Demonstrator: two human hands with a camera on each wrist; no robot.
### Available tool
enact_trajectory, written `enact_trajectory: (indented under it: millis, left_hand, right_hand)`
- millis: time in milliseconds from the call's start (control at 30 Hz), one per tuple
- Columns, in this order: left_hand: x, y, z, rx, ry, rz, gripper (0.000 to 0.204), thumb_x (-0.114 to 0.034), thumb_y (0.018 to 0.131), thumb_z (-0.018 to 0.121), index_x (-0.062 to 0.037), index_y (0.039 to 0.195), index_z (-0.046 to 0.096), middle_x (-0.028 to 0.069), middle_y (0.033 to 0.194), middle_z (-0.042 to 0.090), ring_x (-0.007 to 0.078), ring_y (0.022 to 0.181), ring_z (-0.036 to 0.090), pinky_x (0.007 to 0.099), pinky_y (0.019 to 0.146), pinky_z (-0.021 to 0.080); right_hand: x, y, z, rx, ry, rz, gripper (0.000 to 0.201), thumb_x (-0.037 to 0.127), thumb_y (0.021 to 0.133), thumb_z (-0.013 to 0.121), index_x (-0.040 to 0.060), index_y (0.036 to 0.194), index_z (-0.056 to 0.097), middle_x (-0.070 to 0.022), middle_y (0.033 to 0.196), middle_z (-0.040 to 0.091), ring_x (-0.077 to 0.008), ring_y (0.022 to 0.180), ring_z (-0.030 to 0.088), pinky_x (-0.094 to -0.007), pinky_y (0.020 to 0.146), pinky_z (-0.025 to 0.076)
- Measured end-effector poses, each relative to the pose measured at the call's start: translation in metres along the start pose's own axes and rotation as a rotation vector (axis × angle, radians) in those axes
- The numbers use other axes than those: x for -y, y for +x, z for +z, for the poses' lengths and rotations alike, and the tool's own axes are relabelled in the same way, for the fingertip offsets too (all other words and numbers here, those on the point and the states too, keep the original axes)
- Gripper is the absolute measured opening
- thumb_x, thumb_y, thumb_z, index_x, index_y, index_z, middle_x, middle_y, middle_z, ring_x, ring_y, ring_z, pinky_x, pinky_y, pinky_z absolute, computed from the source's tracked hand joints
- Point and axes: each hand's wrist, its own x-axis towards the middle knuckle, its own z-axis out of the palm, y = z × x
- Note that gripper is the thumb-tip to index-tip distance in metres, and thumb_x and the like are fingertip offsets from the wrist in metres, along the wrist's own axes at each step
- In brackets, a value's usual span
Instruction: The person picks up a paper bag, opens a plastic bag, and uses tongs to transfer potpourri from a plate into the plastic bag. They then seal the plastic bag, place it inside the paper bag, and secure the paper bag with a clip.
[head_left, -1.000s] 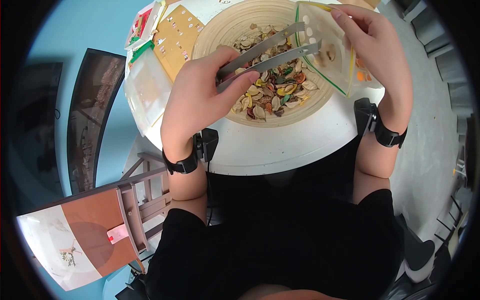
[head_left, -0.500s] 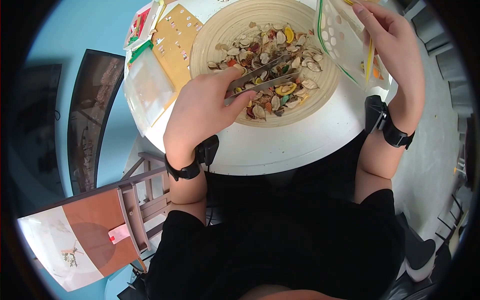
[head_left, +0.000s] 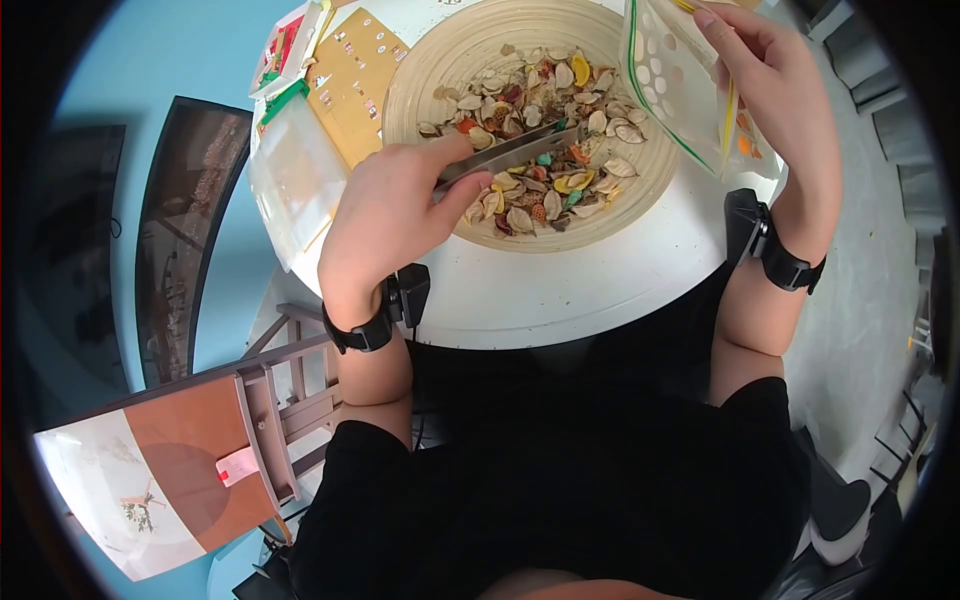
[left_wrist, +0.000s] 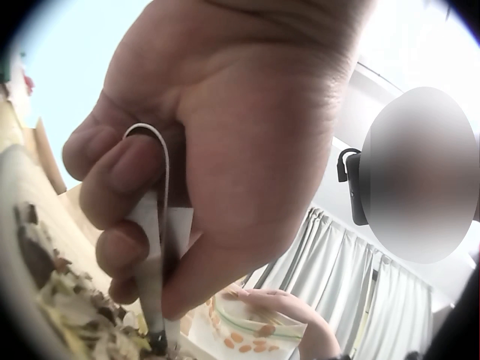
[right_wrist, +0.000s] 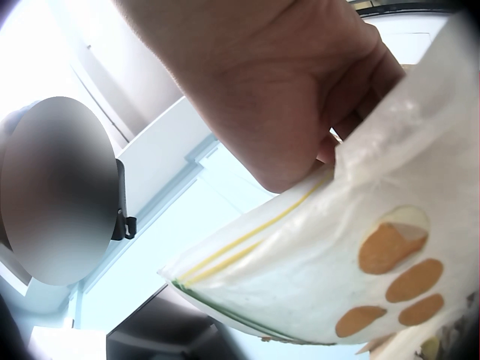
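Note:
My left hand (head_left: 390,205) grips metal tongs (head_left: 515,155) between thumb and fingers. The tong arms are squeezed close together, their tips low among the dried potpourri (head_left: 525,205) in a wide round bamboo bowl (head_left: 415,80). A green piece shows right at the tips, which the left wrist view shows only dimly. In that view, the bent end of the tongs (left_wrist: 161,157) loops over a finger. My right hand (head_left: 775,95) pinches the upper edge of a clear zip bag (head_left: 660,75) with a green and yellow seal and round spots. The bag hangs over the bowl's right rim.
The bowl sits on a round white table (head_left: 560,300). Left of it lie a gold sheet (head_left: 350,75), a clear plastic packet (head_left: 295,170) and an open box with red contents (head_left: 285,45). A folding chair (head_left: 285,400) stands at the lower left.
The tongs went from the bag's mouth down left into the potpourri with their arms apart, and the arms have now come together. The bag moved right, away from the tongs.

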Motion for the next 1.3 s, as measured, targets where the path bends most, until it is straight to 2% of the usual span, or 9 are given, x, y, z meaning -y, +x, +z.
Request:
enact_trajectory:
  millis: [33, 133, 433, 567, 633, 733, 867, 933, 1300]
  left_hand:
    - [0.000, 0.000, -0.002, -0.009, -0.007, -0.001, 0.019, -0.019, 0.095, 0.072, -0.0008, 0.094, 0.066, 0.0124, 0.060, 0.053, 0.0215, 0.050, 0.046, 0.0341, 0.051, 0.036]
    - [0.001, -0.001, -0.013, -0.089, -0.130, -0.051, 0.021, -0.023, 0.092, 0.075, -0.0029, 0.094, 0.068, 0.0135, 0.062, 0.060, 0.0311, 0.052, 0.054, 0.0375, 0.053, 0.042]
    - [-0.025, 0.018, 0.011, -0.371, -0.269, 0.114, 0.027, -0.027, 0.091, 0.077, -0.0018, 0.093, 0.068, 0.0113, 0.061, 0.059, 0.0249, 0.047, 0.049, 0.0348, 0.050, 0.040]
    - [-0.028, 0.016, 0.009, -0.279, -0.235, -0.039, 0.030, -0.030, 0.090, 0.077, -0.0019, 0.093, 0.068, 0.0115, 0.060, 0.059, 0.0268, 0.051, 0.054, 0.0346, 0.052, 0.042]
    - [-0.022, 0.014, 0.008, -0.202, -0.175, -0.098, 0.030, -0.031, 0.091, 0.075, -0.0019, 0.093, 0.068, 0.0117, 0.060, 0.059, 0.0289, 0.054, 0.058, 0.0358, 0.054, 0.044]
    - [-0.031, 0.017, 0.012, -0.078, -0.080, -0.083, 0.031, -0.028, 0.092, 0.076, 0.0012, 0.099, 0.068, 0.0094, 0.065, 0.062, 0.0156, 0.056, 0.055, 0.0292, 0.056, 0.044]
    - [-0.028, 0.018, 0.026, -0.036, -0.015, -0.078, 0.033, -0.032, 0.092, 0.074, -0.0003, 0.099, 0.068, 0.0154, 0.066, 0.064, 0.0247, 0.057, 0.062, 0.0352, 0.056, 0.046]
    - [-0.026, 0.015, 0.025, -0.023, -0.021, -0.105, 0.033, -0.033, 0.093, 0.073, -0.0012, 0.099, 0.069, 0.0160, 0.067, 0.065, 0.0277, 0.058, 0.064, 0.0374, 0.055, 0.046]
    - [-0.018, 0.005, 0.014, 0.042, 0.093, -0.050, 0.025, -0.030, 0.092, 0.072, -0.0057, 0.090, 0.067, 0.0134, 0.059, 0.062, 0.0377, 0.062, 0.063, 0.0458, 0.058, 0.048]
  right_hand:
    - [-0.001, 0.001, -0.001, 0.007, 0.004, 0.009, 0.028, 0.017, 0.101, 0.061, -0.0072, 0.105, 0.074, -0.0029, 0.065, 0.063, -0.0073, 0.054, 0.054, -0.0271, 0.047, 0.039]
    - [-0.004, 0.003, -0.001, 0.012, 0.041, 0.030, 0.028, 0.017, 0.100, 0.061, -0.0069, 0.105, 0.074, -0.0032, 0.064, 0.063, -0.0075, 0.053, 0.054, -0.0272, 0.047, 0.040]
    - [0.022, -0.001, -0.008, 0.159, 0.113, 0.119, 0.028, 0.018, 0.101, 0.060, -0.0053, 0.102, 0.076, -0.0016, 0.062, 0.061, -0.0073, 0.050, 0.053, -0.0271, 0.046, 0.039]
    - [-0.009, 0.004, -0.005, -0.038, 0.011, -0.050, 0.027, 0.017, 0.100, 0.060, -0.0058, 0.097, 0.075, -0.0006, 0.062, 0.060, -0.0068, 0.053, 0.053, -0.0264, 0.048, 0.040]
    - [-0.020, 0.013, -0.011, -0.053, 0.053, -0.003, 0.027, 0.016, 0.100, 0.060, -0.0065, 0.093, 0.073, 0.0000, 0.062, 0.059, -0.0064, 0.055, 0.053, -0.0261, 0.050, 0.040]
    - [-0.003, 0.017, -0.016, -0.075, 0.060, 0.171, 0.028, 0.016, 0.101, 0.060, -0.0071, 0.091, 0.072, 0.0002, 0.062, 0.059, -0.0063, 0.055, 0.052, -0.0270, 0.049, 0.039]
    - [-0.019, 0.008, -0.012, -0.104, -0.007, -0.063, 0.028, 0.016, 0.101, 0.060, -0.0075, 0.091, 0.072, -0.0008, 0.063, 0.060, -0.0070, 0.055, 0.052, -0.0272, 0.049, 0.039]
    - [-0.019, 0.011, -0.018, -0.038, 0.042, 0.017, 0.028, 0.016, 0.101, 0.060, -0.0079, 0.092, 0.072, -0.0016, 0.064, 0.061, -0.0075, 0.054, 0.052, -0.0272, 0.049, 0.039]
    - [-0.017, 0.002, -0.005, -0.109, -0.040, -0.126, 0.028, 0.016, 0.099, 0.062, -0.0091, 0.102, 0.074, -0.0051, 0.066, 0.065, -0.0095, 0.057, 0.057, -0.0285, 0.053, 0.043]
